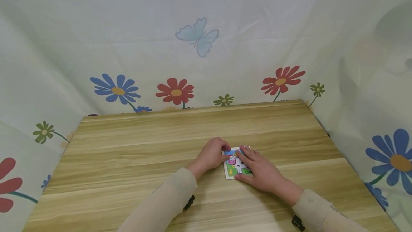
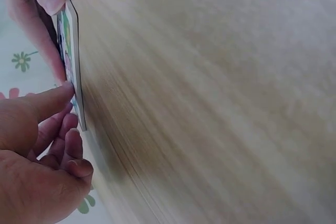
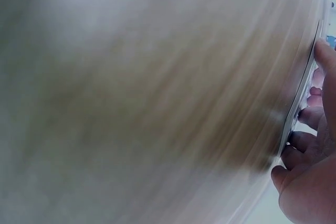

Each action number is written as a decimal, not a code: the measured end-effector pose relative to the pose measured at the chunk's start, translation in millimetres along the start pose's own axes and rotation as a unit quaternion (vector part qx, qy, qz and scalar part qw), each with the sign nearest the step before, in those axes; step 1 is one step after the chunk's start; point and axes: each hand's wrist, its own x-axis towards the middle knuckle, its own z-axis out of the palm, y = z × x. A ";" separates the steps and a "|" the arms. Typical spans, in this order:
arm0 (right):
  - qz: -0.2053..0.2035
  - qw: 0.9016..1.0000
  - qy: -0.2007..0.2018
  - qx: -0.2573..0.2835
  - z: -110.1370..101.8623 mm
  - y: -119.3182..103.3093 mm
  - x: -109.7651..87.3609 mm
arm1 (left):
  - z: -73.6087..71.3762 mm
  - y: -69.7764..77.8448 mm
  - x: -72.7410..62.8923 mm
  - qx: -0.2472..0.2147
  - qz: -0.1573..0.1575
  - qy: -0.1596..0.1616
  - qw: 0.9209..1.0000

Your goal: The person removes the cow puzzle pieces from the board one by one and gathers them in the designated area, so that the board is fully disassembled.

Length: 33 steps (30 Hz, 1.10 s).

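A small square cow picture board [image 1: 236,165] with a pale border lies on the wooden table, showing a black-and-white cow on green. At its upper left corner is my left hand [image 1: 213,153], thumb on the picture and fingers curled at the edge. In the left wrist view that thumb [image 2: 58,99] meets the face of the board [image 2: 77,72] near one end. My right hand [image 1: 265,173] rests over the right part with fingers extended, covering some of the picture. The right wrist view shows its fingers [image 3: 307,140] along the thin board edge [image 3: 302,87].
The wood-grain table [image 1: 145,146] stretches around both hands. A white curtain [image 1: 145,56] printed with flowers and a butterfly hangs behind the table and along its sides. Black straps [image 1: 189,202] show under both pale sleeves.
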 end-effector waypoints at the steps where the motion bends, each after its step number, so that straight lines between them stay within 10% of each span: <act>1: 0.001 1.000 -0.001 0.002 -0.3 -0.2 0.0 | 0.3 -0.5 0.3 -0.001 0.001 0.000 1.000; 33: 0.012 1.000 -0.017 0.002 -1.8 1.7 -0.3 | -5.6 0.5 9.5 -0.053 -0.036 -0.038 0.997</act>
